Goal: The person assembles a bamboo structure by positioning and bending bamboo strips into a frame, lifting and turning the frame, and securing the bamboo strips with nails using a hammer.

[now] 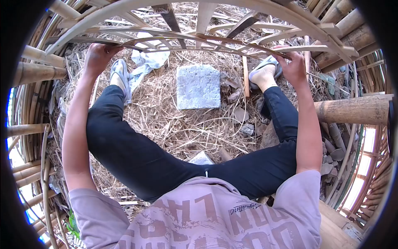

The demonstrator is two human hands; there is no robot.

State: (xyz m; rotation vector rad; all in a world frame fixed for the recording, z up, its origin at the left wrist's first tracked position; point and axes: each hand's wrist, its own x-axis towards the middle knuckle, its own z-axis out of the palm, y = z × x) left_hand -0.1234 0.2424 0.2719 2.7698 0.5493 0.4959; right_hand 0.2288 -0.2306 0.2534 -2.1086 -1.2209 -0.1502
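Between my two hands runs a thin, bowed bamboo strip point(226, 40), brown along part of its length. My left hand point(98, 59) pinches its left end, thumb and fingers closed together. Its right end is held in my right hand point(294, 66), also closed with the fingers pressed on it. The strip lies along the near edge of a lattice of pale bamboo slats point(205, 16), crossing in front of them. From this angle I cannot tell whether it is fastened to the lattice.
A squared grey block point(198, 87) sits between my feet on ground strewn with bamboo shavings point(153, 120). Crumpled plastic point(150, 60) lies by my left foot. Bamboo poles point(352, 110) flank me, one jutting in at right. Stone pieces point(240, 115) lie nearby.
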